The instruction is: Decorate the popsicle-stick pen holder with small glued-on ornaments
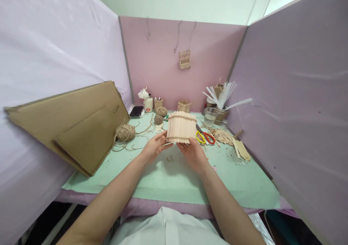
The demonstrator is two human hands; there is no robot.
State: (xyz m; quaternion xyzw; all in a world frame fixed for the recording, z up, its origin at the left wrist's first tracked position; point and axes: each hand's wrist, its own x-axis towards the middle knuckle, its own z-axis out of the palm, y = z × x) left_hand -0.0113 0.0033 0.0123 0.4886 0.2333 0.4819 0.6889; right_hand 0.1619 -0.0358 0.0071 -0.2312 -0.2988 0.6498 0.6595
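Observation:
Between my two hands a popsicle-stick holder [181, 127] is held up above the green tabletop. Its pale upright sticks stand side by side, with twine running along the top and bottom. My left hand [156, 145] grips its lower left edge, thumb and fingers round the corner. At the lower right, my right hand [193, 152] supports it from beneath, fingers curled under the bottom. Just right of the holder lie scissors [209, 138] with red and yellow handles. The inside of the holder is out of sight.
A twine ball [125, 132] sits left, beside a leaning cardboard sheet [81, 125]. Loose wooden sticks [241, 149] lie right. Behind stand a clear plastic cup [210, 117], white paper strips [223, 96], a phone [136, 111] and a small stick basket [184, 106]. Partitions enclose the table.

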